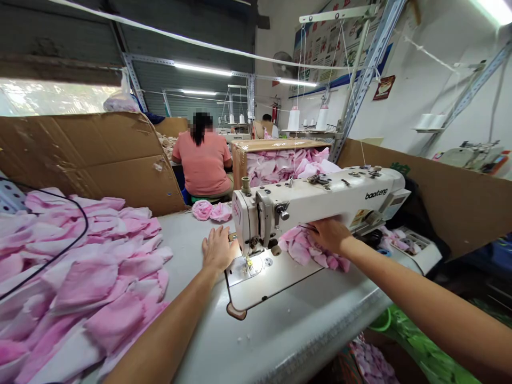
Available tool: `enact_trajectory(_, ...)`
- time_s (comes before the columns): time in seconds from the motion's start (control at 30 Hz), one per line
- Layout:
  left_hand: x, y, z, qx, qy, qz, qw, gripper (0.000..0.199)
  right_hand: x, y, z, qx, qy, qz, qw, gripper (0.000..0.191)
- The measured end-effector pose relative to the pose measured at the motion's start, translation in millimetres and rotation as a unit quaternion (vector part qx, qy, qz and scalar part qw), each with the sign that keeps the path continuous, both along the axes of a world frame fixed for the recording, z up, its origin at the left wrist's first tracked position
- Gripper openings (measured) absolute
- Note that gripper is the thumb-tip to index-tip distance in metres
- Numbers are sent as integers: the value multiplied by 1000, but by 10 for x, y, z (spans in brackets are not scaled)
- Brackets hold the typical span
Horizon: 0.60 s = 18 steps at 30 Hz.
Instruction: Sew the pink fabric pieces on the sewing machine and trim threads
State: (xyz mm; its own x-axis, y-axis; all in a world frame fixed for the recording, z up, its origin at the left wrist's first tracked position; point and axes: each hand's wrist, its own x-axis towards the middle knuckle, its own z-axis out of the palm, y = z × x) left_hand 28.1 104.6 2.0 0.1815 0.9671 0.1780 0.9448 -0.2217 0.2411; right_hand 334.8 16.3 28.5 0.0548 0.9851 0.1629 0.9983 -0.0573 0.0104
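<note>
in the head view, the left hand is just beside the needle end of the sewing machine, its visible fingers slightly apart; their far side is partly hidden, so whether they grip anything cannot be told. the right hand reaches under the machine's arm to the pink bunch, which lies on the tabletop and the machine bed, right of the lit needle and apart from it. its fingertips are hard to see, so whether they are clamped on the bunch cannot be told

two pink rosettes sit behind the left hand, seemingly already gathered into shape. a large loose heap spreads at the left, and more cloth fills a box behind the machine. judging by this, the work looks partway along, with much cloth seemingly left, though which pieces are finished cannot be told. a person sits farther back
</note>
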Motion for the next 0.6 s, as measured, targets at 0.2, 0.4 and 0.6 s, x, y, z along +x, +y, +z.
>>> enact_trajectory(0.2, -3, 4, -25, 5, -2, -2, 1000, 45, 52, 209, -28, 34, 8, 8, 999, 28)
enact_trajectory(0.4, -4, 11, -51, -1, -19, -11, 1000, 44, -78, -89, -84, 59, 32, 34, 997, 31)
enact_trajectory(0.6, 6, 16, -22, -7, -72, -18, 997, 41, -335, -511, -88, 82, 116, 135, 981, 48)
